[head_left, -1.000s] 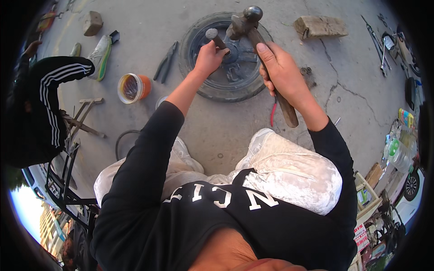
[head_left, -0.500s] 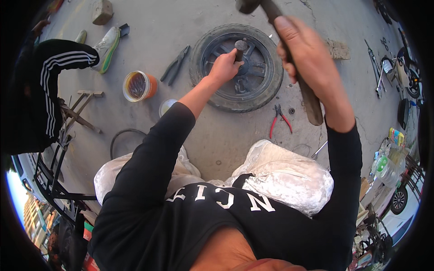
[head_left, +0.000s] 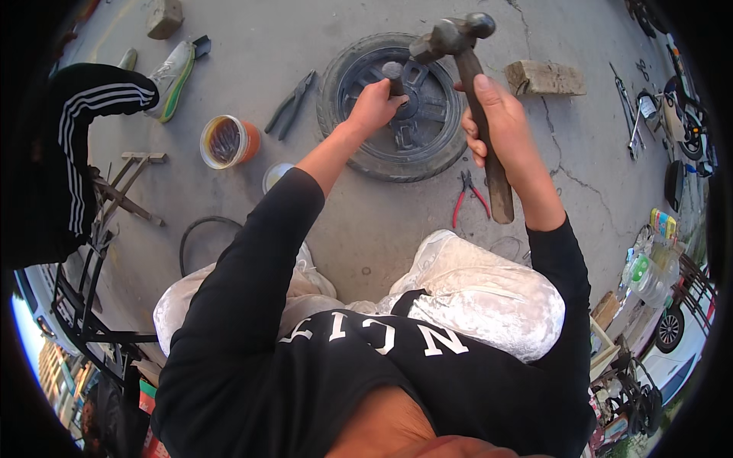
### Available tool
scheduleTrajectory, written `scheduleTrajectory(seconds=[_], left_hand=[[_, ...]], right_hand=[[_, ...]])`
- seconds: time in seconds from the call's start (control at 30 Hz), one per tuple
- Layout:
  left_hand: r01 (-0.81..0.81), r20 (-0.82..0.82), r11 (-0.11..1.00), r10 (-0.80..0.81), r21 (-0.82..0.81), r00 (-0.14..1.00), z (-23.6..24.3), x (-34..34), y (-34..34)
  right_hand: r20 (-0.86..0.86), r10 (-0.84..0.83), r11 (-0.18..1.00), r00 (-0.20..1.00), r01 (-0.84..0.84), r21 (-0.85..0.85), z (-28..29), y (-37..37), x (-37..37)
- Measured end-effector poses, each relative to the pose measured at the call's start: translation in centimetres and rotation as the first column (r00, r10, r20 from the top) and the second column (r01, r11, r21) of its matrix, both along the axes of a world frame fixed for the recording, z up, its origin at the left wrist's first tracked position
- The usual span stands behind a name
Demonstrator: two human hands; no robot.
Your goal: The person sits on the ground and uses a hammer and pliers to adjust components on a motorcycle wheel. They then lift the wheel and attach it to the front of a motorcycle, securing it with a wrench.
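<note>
A black motorcycle wheel (head_left: 359,156) with its tyre lies flat on the ground in front of me. My left hand (head_left: 373,108) is closed around a short metal punch (head_left: 393,72), which stands upright over the wheel's hub; its lower end is hidden by my fingers. In my right hand (head_left: 500,126) is a ball-peen hammer (head_left: 489,145), gripped by its wooden handle. The hammer head hangs above the wheel's far right side, apart from the punch. Red-handled pliers (head_left: 469,198) lie on the near right side of the wheel.
Left of the wheel are large dark pliers (head_left: 290,105) and an orange tub (head_left: 230,142) of dark liquid. A wooden block (head_left: 545,79) lies at the right. A person's leg (head_left: 107,91) and a small stand (head_left: 126,187) are at the left. Plastic bottles (head_left: 649,276) stand far right.
My right hand has brought the hammer down and left from its raised position, so the whole head now shows over the wheel. My left hand keeps the punch at the hub.
</note>
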State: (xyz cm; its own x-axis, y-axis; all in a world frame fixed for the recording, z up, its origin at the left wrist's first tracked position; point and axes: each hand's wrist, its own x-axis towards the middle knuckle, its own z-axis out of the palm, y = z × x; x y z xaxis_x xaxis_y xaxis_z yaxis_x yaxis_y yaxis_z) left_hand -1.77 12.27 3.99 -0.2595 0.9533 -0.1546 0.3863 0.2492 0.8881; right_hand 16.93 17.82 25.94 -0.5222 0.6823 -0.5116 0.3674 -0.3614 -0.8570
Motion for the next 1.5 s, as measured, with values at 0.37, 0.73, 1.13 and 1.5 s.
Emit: scheduleTrajectory(seconds=[0.37, 0.73, 1.13, 1.5], left_hand=[[-0.323, 0.487, 0.932, 0.361, -0.163, 0.795, -2.3, -3.3, -4.9], [-0.308, 0.480, 0.929, 0.370, -0.206, 0.795, -2.3, -2.5, -6.7], [-0.532, 0.271, 0.845, 0.526, -0.055, 0.806, -0.9, -5.9, -5.5], [-0.561, 0.503, 0.796, 0.589, -0.227, 0.633, -2.3, -6.7, -5.7]], right_hand=[[0.368, -0.081, 0.918, 0.926, -0.075, 0.390, -14.2, -8.1, 15.5], [0.475, 0.328, 0.595, 0.817, -0.569, 0.568, -17.8, -9.5, 18.9], [0.456, -0.058, 0.979, 0.888, -0.040, 0.202, -19.5, -2.8, 13.0], [0.422, -0.150, 0.967, 0.894, 0.044, 0.250, -23.7, 0.0, 9.6]])
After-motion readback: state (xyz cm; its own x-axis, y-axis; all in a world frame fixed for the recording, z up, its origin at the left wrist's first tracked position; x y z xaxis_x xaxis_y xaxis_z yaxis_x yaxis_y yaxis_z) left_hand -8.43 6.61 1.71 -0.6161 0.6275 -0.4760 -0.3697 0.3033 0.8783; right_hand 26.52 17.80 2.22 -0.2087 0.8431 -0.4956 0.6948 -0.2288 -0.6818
